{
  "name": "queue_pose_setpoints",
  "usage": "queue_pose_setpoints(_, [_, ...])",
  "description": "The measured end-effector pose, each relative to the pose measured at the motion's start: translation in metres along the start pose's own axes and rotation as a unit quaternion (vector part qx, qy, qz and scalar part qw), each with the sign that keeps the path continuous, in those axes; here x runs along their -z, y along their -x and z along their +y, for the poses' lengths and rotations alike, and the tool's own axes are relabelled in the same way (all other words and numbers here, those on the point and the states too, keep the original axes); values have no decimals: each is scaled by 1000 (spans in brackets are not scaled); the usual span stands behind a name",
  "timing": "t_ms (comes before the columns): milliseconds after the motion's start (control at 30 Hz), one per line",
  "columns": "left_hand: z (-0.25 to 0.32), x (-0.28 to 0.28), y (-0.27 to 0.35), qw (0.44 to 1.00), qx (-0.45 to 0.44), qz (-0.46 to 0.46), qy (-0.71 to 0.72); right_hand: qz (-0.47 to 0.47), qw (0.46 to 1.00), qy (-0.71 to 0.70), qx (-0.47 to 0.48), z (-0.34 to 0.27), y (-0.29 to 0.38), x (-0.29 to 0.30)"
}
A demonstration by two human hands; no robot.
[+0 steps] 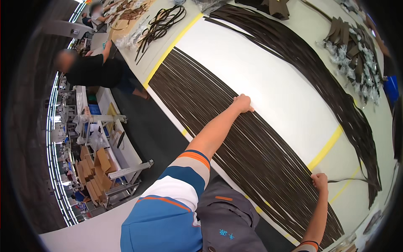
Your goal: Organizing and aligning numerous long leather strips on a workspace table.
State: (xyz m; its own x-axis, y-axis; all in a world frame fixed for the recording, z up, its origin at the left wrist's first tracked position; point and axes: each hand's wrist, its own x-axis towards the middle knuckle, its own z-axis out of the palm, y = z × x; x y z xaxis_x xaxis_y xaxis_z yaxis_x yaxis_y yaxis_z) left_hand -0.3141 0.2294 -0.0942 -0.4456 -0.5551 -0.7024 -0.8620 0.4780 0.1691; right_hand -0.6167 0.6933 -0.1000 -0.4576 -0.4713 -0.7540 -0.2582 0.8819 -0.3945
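Note:
Many long dark brown strips [201, 104] lie side by side in a wide band on the white table [277, 85]. At the band's far edge, my left hand [243, 104] is curled on a strip near its middle. Lower right, my right hand [320, 181] pinches a strip at the same edge. From that hand a loose strip tail [346, 180] runs right towards a thick bundle of dark strips [302, 60]. This bundle curves along the far side of the table, apart from the band. My fingertips are partly hidden by the hands.
Yellow tape [326, 148] marks cross the table. Looped dark strips [162, 23] lie at the upper left, and plastic-wrapped strip pieces [355, 56] at the upper right. A person in black [94, 69] stands beside the table. Cardboard boxes [94, 173] rest on a cart at left.

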Motion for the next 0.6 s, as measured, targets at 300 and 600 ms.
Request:
queue_pose_setpoints(300, [5, -8, -20, 999, -42, 25, 10, 39, 978, 182, 94, 14, 3, 13])
queue_pose_setpoints(600, [101, -58, 26, 968, -210, 105, 93, 55, 981, 186, -6, 2, -2, 0])
